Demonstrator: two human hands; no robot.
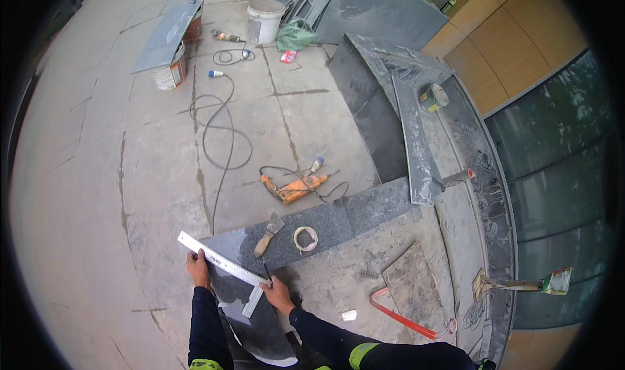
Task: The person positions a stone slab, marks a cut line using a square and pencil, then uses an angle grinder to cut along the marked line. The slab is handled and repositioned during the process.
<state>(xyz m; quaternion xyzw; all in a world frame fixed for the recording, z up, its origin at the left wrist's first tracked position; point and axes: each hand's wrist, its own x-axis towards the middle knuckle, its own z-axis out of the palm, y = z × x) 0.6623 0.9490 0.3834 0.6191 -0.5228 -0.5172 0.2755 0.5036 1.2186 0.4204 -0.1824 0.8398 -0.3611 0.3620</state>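
Note:
A silver combination square lies across the dark grey stone slab in front of me. My left hand grips the long blade near its far left end, thumb on top. In my right hand is a dark pencil, closed between the fingers and pointing up at the stone beside the blade. That hand rests near the square's short leg. Just beyond, a putty knife with a wooden handle and a roll of tape lie on the grey stone strip.
An orange power drill with its cord lies on the paving beyond. To the right are a red pry bar, a stone piece and a brush-like tool. White buckets, an angle grinder and leaning slabs stand farther off.

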